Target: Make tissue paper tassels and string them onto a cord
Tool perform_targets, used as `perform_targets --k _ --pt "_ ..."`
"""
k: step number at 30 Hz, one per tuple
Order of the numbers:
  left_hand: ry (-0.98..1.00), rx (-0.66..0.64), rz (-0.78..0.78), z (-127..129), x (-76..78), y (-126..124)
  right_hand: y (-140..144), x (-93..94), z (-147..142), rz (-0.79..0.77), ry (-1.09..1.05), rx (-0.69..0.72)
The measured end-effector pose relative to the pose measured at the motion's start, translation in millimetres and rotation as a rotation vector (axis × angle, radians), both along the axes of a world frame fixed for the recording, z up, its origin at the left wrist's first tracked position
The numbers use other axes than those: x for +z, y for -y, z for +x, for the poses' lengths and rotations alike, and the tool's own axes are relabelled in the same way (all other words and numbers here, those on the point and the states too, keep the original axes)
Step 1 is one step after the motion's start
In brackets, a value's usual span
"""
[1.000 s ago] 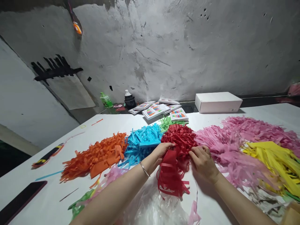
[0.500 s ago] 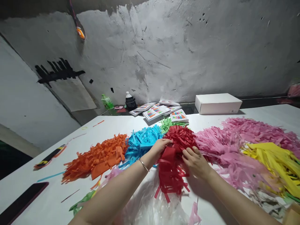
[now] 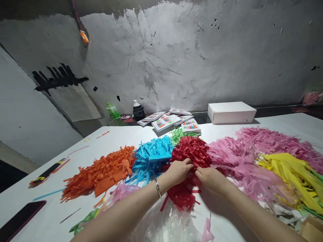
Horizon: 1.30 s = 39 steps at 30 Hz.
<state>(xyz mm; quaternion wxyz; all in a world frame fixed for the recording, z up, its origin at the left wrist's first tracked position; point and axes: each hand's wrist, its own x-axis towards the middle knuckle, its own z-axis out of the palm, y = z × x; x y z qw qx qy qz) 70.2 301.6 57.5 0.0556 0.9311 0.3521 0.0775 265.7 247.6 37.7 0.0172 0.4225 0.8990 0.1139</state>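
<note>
The left hand [image 3: 178, 170] and the right hand [image 3: 211, 178] sit close together, each pinching the red paper strips [image 3: 188, 168] in the middle of the white table [image 3: 121, 134]. Just left of the red strips lie blue strips [image 3: 151, 156], then orange strips [image 3: 103, 171]. Pink strips [image 3: 234, 154] lie just right of the red ones, and a white box [image 3: 230, 112] sits behind them.

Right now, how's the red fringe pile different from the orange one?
Both hands, left hand and right hand, grip the red fringe pile; the orange fringe pile lies untouched. The red sits mid-table between blue and pink; the orange lies farthest left. Both are cut paper strips on the white table.
</note>
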Motion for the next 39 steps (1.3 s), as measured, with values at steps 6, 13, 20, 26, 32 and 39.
perform_targets --k 6,13,20,26,32,39 --pt "-0.143 -0.018 0.099 -3 11.5 -9 1 6.8 -1 -0.07 0.022 -0.104" --pt "-0.25 -0.037 0.149 11 2.1 -5 -3 12.5 -12 -0.127 0.023 -0.175" --pt "-0.239 0.041 0.176 16 -5.9 -1 0 21.3 -12 -0.181 0.007 -0.19" --pt "-0.132 0.031 0.168 13 10.2 -18 -2 16.9 -17 -0.216 -0.03 -0.329" --pt "0.107 0.085 0.179 -25 74.2 -60 -3 24.9 3 -0.28 -0.035 -0.51" --pt "0.403 0.317 0.215 -52 123.8 -103 19 46.2 42 -0.291 0.031 -0.595"
